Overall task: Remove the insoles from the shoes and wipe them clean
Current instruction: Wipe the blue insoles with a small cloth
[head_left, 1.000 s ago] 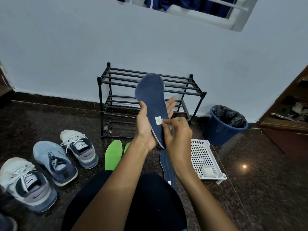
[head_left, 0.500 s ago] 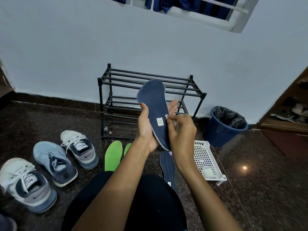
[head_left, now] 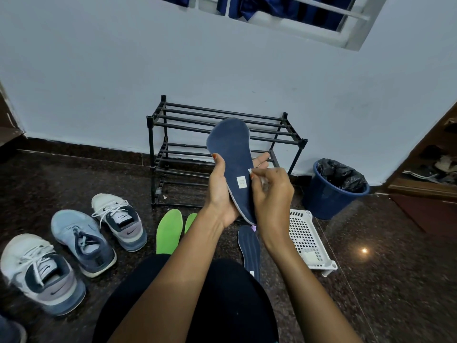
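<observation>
My left hand (head_left: 218, 194) grips a navy blue insole (head_left: 232, 149) from behind, toe end up, thumb on its left edge. A small white label sits on its lower half. My right hand (head_left: 270, 194) pinches a small white wipe (head_left: 251, 171) against the insole's right edge beside the label. A second navy insole (head_left: 249, 248) lies on the floor below my hands. Two green insoles (head_left: 169, 231) lie to its left. Three sneakers stand on the left: a white and grey one (head_left: 121, 220), a light blue one (head_left: 81, 241) and another white and grey one (head_left: 40, 273).
A black two-tier shoe rack (head_left: 222, 134) stands against the wall behind my hands. A white perforated tray (head_left: 305, 238) lies on the floor at right, and a blue bin (head_left: 331, 194) with a black liner stands beyond it. A wooden cabinet (head_left: 430, 184) fills the right edge.
The insole has tilted lower and toward me. My right hand has slid from the label to the insole's right edge, a little higher.
</observation>
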A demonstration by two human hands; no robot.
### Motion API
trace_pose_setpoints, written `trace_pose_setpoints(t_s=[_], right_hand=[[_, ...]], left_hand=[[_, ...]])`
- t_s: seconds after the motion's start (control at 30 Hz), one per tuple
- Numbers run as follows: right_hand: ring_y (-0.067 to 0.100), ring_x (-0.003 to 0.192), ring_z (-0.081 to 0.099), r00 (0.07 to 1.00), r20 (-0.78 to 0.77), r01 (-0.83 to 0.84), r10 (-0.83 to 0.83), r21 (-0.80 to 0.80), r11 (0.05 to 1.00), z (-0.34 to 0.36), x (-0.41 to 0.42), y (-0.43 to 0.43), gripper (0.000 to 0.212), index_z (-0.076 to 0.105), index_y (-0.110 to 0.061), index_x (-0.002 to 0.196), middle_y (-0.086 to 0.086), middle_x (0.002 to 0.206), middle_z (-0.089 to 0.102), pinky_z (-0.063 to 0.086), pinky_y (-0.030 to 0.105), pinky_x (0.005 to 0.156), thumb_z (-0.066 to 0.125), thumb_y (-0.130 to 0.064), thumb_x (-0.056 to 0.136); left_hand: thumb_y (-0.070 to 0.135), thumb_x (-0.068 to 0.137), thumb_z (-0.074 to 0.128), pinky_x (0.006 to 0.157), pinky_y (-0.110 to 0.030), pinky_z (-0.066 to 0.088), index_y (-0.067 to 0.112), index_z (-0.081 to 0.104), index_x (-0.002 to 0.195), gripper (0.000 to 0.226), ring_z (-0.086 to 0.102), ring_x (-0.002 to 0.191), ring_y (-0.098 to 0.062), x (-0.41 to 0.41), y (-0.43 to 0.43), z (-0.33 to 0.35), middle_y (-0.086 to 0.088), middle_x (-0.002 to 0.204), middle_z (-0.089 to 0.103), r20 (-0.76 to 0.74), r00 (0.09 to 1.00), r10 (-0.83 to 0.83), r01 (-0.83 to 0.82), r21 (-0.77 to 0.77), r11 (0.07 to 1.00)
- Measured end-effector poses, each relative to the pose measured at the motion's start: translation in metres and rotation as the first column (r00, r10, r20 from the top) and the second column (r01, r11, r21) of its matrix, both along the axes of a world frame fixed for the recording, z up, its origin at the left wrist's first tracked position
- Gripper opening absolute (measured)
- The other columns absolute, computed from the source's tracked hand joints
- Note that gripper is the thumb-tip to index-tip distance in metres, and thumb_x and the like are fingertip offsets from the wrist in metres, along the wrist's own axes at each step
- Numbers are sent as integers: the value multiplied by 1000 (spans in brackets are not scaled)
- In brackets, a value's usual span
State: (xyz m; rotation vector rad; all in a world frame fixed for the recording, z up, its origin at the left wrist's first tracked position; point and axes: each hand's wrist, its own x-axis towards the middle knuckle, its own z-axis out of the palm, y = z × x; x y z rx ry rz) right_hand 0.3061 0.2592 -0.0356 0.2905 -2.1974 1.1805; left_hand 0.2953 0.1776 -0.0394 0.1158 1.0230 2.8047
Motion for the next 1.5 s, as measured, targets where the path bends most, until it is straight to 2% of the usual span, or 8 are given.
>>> trace_pose_setpoints(t_s=[0.2, 0.4, 0.6, 0.8, 0.97, 1.13, 1.3, 1.5], right_hand=[[-5, 74, 47, 993, 21, -115, 114, 52, 992, -14, 17, -5, 12, 68, 3, 92, 6, 86, 54, 32, -2, 68, 60, 5, 83], [-6, 73, 47, 997, 8, -74, 74, 41, 996, -5, 8, 1, 12, 69, 1, 91, 5, 86, 55, 32, -2, 68, 61, 4, 83], [15, 80, 52, 1000, -8, -22, 22, 47, 999, -2, -3, -6, 15, 67, 3, 96, 4, 88, 51, 33, 0, 69, 56, 2, 86], [-7, 77, 48, 985, -33, -170, 172, 62, 984, -9, 14, -9, 14, 69, 3, 90, 14, 90, 57, 35, -3, 73, 59, 9, 81], [-1, 74, 48, 991, -55, -116, 121, 95, 989, -3, 7, -6, 14, 69, 2, 89, 9, 85, 54, 34, -2, 70, 59, 8, 82], [18, 82, 55, 997, -15, -71, 73, 133, 989, -5, 3, -10, 15, 68, 0, 94, 5, 88, 52, 39, 12, 70, 56, 3, 85], [-3, 78, 53, 965, 74, -255, 252, 29, 966, -10, 21, -6, 14, 69, 0, 89, 7, 87, 57, 36, 2, 72, 59, 7, 82], [-7, 75, 51, 969, 88, -236, 231, 48, 971, -9, 26, 0, 15, 70, 0, 85, 1, 83, 54, 33, -2, 70, 60, 10, 79]], left_hand=[[63, 95, 4, 94, -24, 46, 9, 60, 112, 80, 65, 103, -11, -4, -2, -2, -5, 114, 69, 43, 998, 44, -44, 9, 999], [65, 94, 4, 88, -31, 52, 16, 80, 83, 91, 69, 97, -14, 1, 2, 1, -4, 101, 74, 10, 1000, -15, 15, -2, 1000], [66, 93, 5, 81, -27, 57, 13, 78, 92, 90, 70, 91, -17, 4, 0, 4, -6, 101, 73, 3, 999, -55, 55, -3, 999], [66, 93, 3, 85, -27, 50, 17, 75, 97, 88, 70, 95, -13, 1, -2, 1, -3, 100, 74, 11, 1000, -16, 17, -60, 998], [67, 92, 3, 74, -24, 56, 10, 64, 111, 86, 70, 86, -14, 0, -1, 1, -5, 97, 74, 2, 999, -44, 44, -90, 995], [66, 93, 3, 73, -23, 56, 8, 64, 113, 86, 70, 84, -14, -1, -1, -1, -6, 95, 74, 0, 1000, -26, 25, -111, 994], [72, 90, 10, 61, -20, 54, 8, 72, 105, 91, 63, 65, -11, -3, -6, -2, -7, 76, 68, 27, 999, -18, 18, -4, 1000], [74, 88, 9, 59, -22, 50, 3, 66, 111, 93, 55, 60, -12, -4, -3, -2, -6, 71, 61, 20, 998, -52, 50, 93, 994]])
